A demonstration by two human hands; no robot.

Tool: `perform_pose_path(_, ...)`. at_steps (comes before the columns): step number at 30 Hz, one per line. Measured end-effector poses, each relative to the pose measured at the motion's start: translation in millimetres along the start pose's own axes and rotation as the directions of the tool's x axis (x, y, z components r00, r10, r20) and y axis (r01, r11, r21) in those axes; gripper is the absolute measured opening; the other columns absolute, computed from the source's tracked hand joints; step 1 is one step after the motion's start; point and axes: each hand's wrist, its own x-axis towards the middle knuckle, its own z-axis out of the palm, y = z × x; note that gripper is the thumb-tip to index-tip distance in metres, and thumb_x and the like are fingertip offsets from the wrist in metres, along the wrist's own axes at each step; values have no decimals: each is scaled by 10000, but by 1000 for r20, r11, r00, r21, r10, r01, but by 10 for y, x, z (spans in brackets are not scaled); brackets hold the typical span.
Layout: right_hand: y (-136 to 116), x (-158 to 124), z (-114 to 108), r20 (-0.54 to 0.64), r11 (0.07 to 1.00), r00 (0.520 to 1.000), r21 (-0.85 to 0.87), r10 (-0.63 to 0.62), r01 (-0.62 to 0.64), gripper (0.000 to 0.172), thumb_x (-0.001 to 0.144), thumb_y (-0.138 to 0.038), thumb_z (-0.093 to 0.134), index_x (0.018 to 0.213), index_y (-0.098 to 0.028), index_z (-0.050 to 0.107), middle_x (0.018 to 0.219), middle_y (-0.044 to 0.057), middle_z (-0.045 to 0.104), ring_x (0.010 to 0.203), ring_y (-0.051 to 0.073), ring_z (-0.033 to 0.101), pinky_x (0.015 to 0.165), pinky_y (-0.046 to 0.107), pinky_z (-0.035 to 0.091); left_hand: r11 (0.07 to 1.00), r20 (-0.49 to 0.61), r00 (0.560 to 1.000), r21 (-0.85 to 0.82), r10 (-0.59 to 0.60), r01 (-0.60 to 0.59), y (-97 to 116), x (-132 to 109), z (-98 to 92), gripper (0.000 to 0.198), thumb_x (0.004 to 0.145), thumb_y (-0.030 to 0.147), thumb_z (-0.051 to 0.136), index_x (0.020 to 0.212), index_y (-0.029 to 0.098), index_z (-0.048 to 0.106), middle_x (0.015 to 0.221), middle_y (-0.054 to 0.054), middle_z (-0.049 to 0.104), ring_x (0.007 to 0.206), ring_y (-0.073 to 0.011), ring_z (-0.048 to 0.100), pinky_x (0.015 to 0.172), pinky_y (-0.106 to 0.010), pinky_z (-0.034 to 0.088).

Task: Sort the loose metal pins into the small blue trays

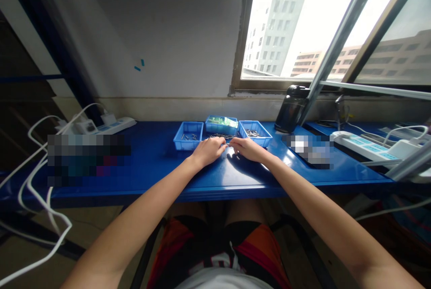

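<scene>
My left hand (208, 151) and my right hand (247, 149) meet over the blue table, fingertips pinched close together. Between them shows a thin silvery piece (228, 144), too small to name, with both hands closed on it. Just behind the fingers, small dark metal pieces (232, 136) lie in a heap, partly hidden by my hands. A blue bin (188, 146) by my left hand holds a few slim metal pieces. Beyond my right hand, another blue bin (266, 138) contains many more. The middle blue bin (210, 130) carries a green-and-clear plastic packet (222, 121).
A black bottle (291, 108) stands at the back right, near a blurred-out item (311, 152). Power strips lie right (367, 144) and left (117, 125), with white cables (33, 186) hanging over the left side. The table's front edge (229, 192) runs below my forearms.
</scene>
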Motion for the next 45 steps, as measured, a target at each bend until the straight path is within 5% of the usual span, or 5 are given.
perform_pose_path(14,-2,-10,-7,42,1000,999,12,-25,25,290,880,-343,386,819,-162,604,626,3,613,536,86,510,562,195,380,986,-93,985,-68,149,-155,-3,11,2,199,853,295,430,980,240,573,919,-2,605,796,-144,596,686,-221,451)
perform_pose_path(23,-5,-11,-7,21,999,1000,-51,-3,4,232,815,-331,497,957,-181,604,620,-11,605,554,95,523,561,195,382,1000,15,1000,-5,16,-16,33,-9,-38,163,830,324,449,883,205,548,815,-28,646,759,-186,615,637,-244,445)
perform_pose_path(45,6,-11,-9,17,993,996,-85,82,-80,114,775,-253,521,810,-184,604,654,-11,607,571,89,521,556,188,378,998,80,996,38,-48,46,-7,10,1,161,843,291,435,954,217,524,880,-50,649,814,-205,619,662,-257,452)
